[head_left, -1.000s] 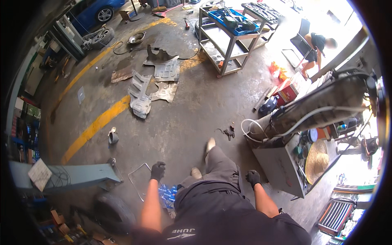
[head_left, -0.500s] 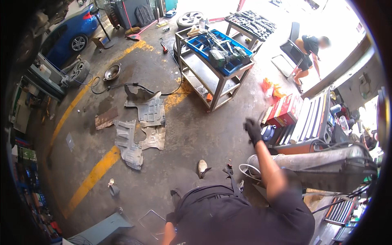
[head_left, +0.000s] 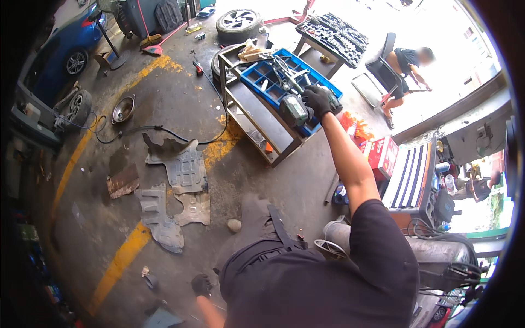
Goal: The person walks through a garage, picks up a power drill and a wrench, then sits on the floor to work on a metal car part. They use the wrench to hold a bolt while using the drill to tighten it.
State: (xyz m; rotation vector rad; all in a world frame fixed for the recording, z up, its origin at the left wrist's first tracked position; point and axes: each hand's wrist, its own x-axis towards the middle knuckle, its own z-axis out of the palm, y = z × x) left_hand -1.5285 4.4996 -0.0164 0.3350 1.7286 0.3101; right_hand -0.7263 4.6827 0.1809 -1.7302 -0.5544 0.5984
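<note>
Right side: your right hand [head_left: 319,100], in a dark glove, lies on the power tool [head_left: 295,111] in the blue tray [head_left: 257,91] on top of the cart [head_left: 262,117]. The glove touches the tool from above; whether your fingers close around it cannot be told, as the back of the hand covers the contact.

Tool orientation: the blocky grey-green end faces the cart's near left side. From there the long axis appears to run rightward across the cart, passing under your glove. Which end is the working end cannot be told.

Left side: your left hand [head_left: 202,285], also gloved, hangs low on the near side of the cart, well apart from it. Fingers look curled; how tightly cannot be told.

Surroundings: right of the cart, an orange bag [head_left: 358,127] just beside it; nearer you, a red box [head_left: 380,156]. Left of the cart, bent metal sheets [head_left: 183,169] on the floor and, farther out, a metal bowl [head_left: 128,112]. A black hose [head_left: 164,129] curves along the floor left of the cart. Beyond the cart, a wheel [head_left: 239,24] and a socket set [head_left: 334,37]. Right of and beyond the cart, a person [head_left: 407,63] leans forward at a chair [head_left: 383,74].
</note>
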